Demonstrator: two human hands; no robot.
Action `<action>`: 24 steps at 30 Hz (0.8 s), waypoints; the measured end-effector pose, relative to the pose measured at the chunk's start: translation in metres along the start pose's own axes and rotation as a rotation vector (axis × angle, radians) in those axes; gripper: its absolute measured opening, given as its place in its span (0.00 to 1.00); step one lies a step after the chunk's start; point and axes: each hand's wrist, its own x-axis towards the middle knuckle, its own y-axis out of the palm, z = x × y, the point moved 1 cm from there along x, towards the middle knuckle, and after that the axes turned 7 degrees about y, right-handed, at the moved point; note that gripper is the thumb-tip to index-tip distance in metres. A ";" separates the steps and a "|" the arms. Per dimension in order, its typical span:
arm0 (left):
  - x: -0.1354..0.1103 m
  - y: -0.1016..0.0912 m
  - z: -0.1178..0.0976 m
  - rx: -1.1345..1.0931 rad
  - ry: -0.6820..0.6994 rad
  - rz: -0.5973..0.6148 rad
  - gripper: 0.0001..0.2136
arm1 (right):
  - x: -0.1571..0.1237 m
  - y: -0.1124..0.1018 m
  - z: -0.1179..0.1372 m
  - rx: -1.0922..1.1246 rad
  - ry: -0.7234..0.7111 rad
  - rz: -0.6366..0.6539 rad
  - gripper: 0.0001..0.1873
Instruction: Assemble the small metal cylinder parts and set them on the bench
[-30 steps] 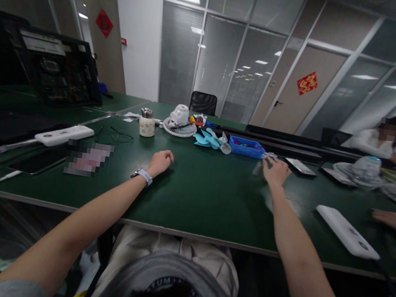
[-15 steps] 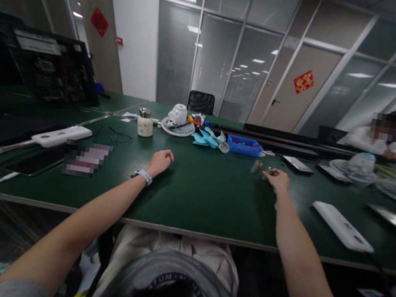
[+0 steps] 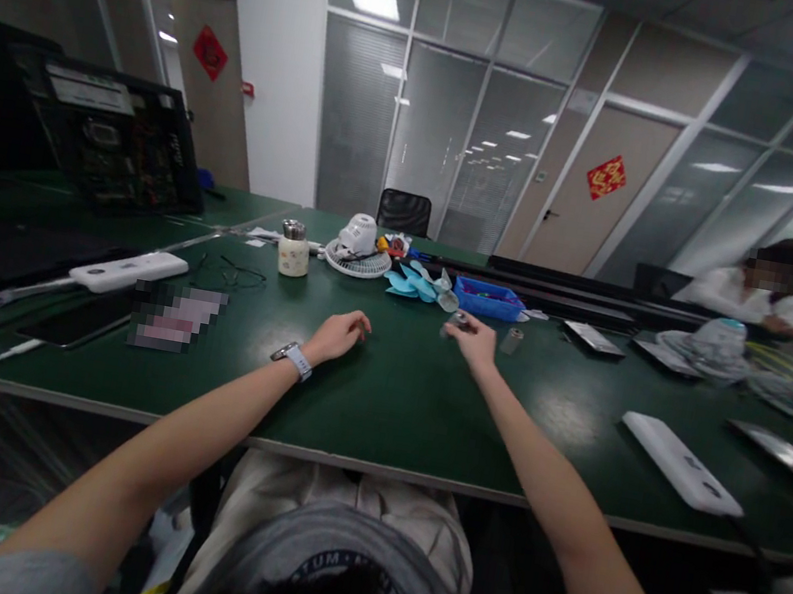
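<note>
My right hand (image 3: 474, 343) is pinching a small metal cylinder (image 3: 458, 319) between thumb and fingertips, over the middle of the green table (image 3: 393, 408). A second small metal cylinder (image 3: 512, 340) stands upright on the tabletop, just right of that hand. My left hand (image 3: 336, 336), with a watch at the wrist, lies on the table left of the middle. Its fingers are loosely bent and apart, and nothing shows in them. Light-blue fan blades (image 3: 414, 282) lie beyond both hands, beside a blue basket (image 3: 488, 300) of small items.
A white fan part (image 3: 358, 255) and a cream bottle (image 3: 293, 254) stand at the back left. White power strips lie at left (image 3: 127, 271) and right (image 3: 680, 464). A phone (image 3: 77, 320) is on the left. Two people (image 3: 764, 283) sit at far right.
My right hand has carried the cylinder leftward, past the standing one, toward the table's middle. My left hand has shifted slightly to the right. The view has tilted a little.
</note>
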 end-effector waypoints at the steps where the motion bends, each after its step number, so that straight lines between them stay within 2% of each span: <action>1: -0.001 0.000 -0.006 0.000 0.036 -0.029 0.13 | -0.010 0.022 0.006 0.070 -0.030 0.117 0.27; 4: -0.004 -0.001 -0.022 -0.027 0.108 -0.146 0.14 | -0.041 0.073 0.021 0.158 -0.123 0.352 0.24; 7: -0.005 -0.006 -0.031 -0.059 0.132 -0.219 0.15 | -0.064 0.097 0.034 0.045 -0.218 0.424 0.18; 11: -0.005 -0.011 -0.030 -0.092 0.116 -0.259 0.10 | -0.077 0.101 0.042 -0.062 -0.248 0.425 0.15; 18: -0.004 -0.015 -0.033 -0.093 0.155 -0.266 0.09 | -0.077 0.108 0.027 0.076 -0.208 0.457 0.24; 21: -0.003 -0.018 -0.037 -0.072 0.134 -0.344 0.08 | -0.074 0.114 0.019 0.167 -0.126 0.485 0.25; 24: -0.002 -0.023 -0.030 -0.027 0.055 -0.408 0.10 | -0.074 0.113 0.017 0.258 -0.063 0.516 0.26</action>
